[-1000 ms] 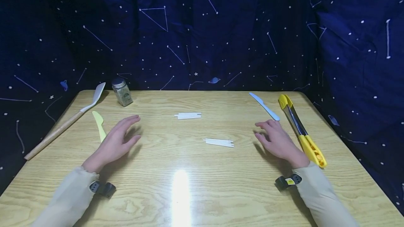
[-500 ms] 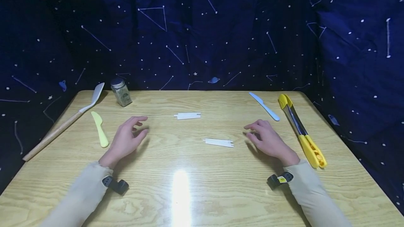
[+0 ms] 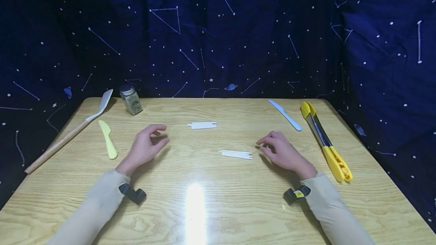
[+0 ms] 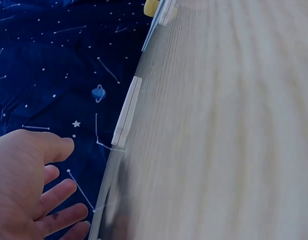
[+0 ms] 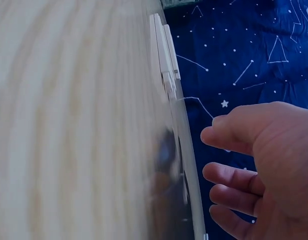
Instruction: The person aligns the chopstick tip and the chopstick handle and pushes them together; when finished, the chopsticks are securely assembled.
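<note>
My left hand [image 3: 147,144] is positioned over the left half of the table [image 3: 238,207], with the thumb set apart from the relaxed, slightly bent fingers; the grip is wide. My right hand [image 3: 281,150] is positioned over the right half, fingers loosely bent and the thumb close below the index finger; the grip is narrower, with a gap visible from the right wrist.

Two groups of white sticks lie between my hands. The far sticks [image 3: 203,125] lie side by side, ahead and to the right of my left fingertips. The near sticks [image 3: 235,154] lie closer to me, their right ends near my right fingertips.

Left side: a yellow knife [image 3: 107,139] lies outboard of my left hand. Beyond it are a wooden-handled spatula [image 3: 68,137] and, near the rear edge, an upright jar [image 3: 131,100] with a dark lid.

Right side: a blue knife [image 3: 285,115] lies ahead of my right hand; yellow-ended tongs [image 3: 330,154] lie to its right. A star-patterned curtain [image 3: 218,29] hangs behind the table
</note>
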`<state>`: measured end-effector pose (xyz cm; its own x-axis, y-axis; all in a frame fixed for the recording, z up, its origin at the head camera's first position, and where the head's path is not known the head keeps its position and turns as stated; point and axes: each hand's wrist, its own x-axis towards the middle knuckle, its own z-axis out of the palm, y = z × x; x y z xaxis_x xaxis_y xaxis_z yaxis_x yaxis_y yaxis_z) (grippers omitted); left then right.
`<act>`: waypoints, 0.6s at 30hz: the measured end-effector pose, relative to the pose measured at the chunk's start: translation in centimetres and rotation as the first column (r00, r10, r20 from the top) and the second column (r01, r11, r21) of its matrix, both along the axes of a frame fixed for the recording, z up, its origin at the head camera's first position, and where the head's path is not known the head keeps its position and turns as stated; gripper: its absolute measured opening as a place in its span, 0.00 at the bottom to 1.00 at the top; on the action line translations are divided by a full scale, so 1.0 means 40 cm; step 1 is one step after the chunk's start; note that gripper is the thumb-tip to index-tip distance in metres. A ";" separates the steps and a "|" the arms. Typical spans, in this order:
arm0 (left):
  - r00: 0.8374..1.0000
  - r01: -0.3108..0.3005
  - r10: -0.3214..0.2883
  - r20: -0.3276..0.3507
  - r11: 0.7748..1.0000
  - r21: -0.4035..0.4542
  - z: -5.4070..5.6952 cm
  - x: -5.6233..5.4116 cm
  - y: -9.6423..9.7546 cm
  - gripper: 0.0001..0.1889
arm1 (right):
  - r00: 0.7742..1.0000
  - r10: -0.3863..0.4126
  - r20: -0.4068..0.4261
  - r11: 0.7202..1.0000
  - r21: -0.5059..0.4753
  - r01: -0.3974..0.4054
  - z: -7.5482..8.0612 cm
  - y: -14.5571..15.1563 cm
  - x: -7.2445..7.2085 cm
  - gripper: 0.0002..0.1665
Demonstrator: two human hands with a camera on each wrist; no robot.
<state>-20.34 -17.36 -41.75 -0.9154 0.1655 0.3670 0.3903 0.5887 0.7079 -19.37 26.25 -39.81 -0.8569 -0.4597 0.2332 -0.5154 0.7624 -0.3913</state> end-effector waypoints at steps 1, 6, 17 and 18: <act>1.000 0.004 -0.004 0.009 1.000 0.006 -0.002 -0.003 0.004 0.21 | 1.000 0.005 0.002 1.000 -0.004 -0.005 -0.001 -0.003 0.000 0.10; 0.999 0.026 -0.027 0.044 0.999 0.021 -0.009 -0.019 0.026 0.22 | 0.999 0.031 0.011 0.999 -0.026 -0.030 -0.004 -0.016 0.000 0.09; 0.999 0.030 -0.028 0.041 0.999 -0.037 -0.026 -0.062 0.072 0.23 | 0.997 0.060 0.057 0.998 -0.029 -0.058 -0.003 -0.039 -0.002 0.11; 0.999 0.025 -0.023 0.044 0.999 -0.048 -0.026 -0.067 0.077 0.23 | 0.996 0.062 0.067 0.998 -0.030 -0.060 -0.002 -0.042 -0.002 0.12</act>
